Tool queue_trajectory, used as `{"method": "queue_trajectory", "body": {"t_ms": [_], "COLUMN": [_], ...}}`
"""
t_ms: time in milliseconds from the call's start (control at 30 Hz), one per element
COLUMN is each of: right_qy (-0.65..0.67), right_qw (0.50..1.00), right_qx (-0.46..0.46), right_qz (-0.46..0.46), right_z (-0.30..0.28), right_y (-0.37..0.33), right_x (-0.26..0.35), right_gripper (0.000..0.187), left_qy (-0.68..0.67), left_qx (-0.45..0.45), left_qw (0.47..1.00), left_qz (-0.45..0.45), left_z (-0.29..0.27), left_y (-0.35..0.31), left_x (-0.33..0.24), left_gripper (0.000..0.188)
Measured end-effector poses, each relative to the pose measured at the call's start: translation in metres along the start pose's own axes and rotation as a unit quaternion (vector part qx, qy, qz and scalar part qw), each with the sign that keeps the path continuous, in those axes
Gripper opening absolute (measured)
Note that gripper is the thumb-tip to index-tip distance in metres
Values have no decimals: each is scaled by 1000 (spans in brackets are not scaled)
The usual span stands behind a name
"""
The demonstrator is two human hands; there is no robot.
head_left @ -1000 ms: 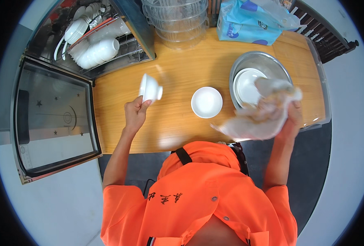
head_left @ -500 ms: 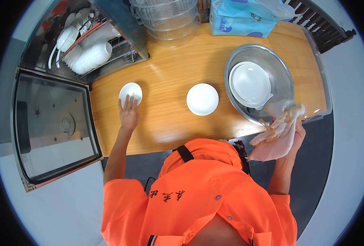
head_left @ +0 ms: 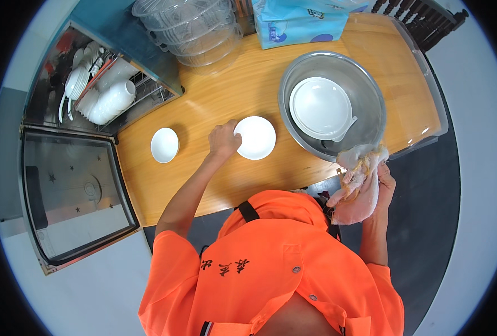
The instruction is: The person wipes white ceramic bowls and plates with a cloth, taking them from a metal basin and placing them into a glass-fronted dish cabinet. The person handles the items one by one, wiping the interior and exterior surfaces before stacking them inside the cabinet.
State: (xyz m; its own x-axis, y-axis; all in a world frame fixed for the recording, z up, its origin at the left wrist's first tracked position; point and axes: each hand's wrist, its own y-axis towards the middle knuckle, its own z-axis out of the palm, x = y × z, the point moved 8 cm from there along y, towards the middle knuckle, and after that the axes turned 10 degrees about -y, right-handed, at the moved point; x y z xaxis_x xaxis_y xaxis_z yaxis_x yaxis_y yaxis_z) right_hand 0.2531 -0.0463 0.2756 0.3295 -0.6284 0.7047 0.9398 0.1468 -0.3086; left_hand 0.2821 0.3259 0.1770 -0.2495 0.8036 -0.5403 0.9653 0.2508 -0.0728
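My left hand (head_left: 224,139) rests on the wooden table (head_left: 243,95), its fingers touching the left rim of a white saucer (head_left: 256,137). A small white dish (head_left: 164,145) lies alone further left. My right hand (head_left: 378,182) grips a crumpled pale cloth (head_left: 356,183) at the table's near edge, just below a steel basin (head_left: 366,89). Inside the basin lie white plates (head_left: 321,106) and a white spoon (head_left: 343,127).
A dish rack (head_left: 100,89) with white bowls and spoons stands at the far left. Stacked clear plastic bowls (head_left: 192,28) and a blue tissue pack (head_left: 296,22) sit at the back. A glass-topped cabinet (head_left: 72,190) lies left of the table.
My left hand set the small dish down at the left and moved right to the saucer. My right hand pulled the cloth from above the basin down to the table's edge.
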Motion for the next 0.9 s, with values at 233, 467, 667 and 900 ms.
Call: {"method": "queue_trajectory", "body": {"t_ms": [233,467,667,900], "right_qy": [23,42,87,-113], "right_qw": [999,998,988,988], "right_qx": [27,17,-41,-77], "right_qz": [21,39,119,68], "right_z": [-12,-21,-24,-47], "right_y": [3,4,1,20], "right_x": [-6,-12,-27,-26], "right_gripper": [26,29,42,35], "left_qy": [-58,-381,-445,-125], "left_qx": [62,106,76,-142], "left_qw": [996,913,890,900], "left_qz": [-2,-98,65,394], "left_z": [-20,-36,-51,-53], "left_y": [12,17,15,-17], "left_x": [-27,-24,-142,-238], "left_gripper": [7,12,52,51]}}
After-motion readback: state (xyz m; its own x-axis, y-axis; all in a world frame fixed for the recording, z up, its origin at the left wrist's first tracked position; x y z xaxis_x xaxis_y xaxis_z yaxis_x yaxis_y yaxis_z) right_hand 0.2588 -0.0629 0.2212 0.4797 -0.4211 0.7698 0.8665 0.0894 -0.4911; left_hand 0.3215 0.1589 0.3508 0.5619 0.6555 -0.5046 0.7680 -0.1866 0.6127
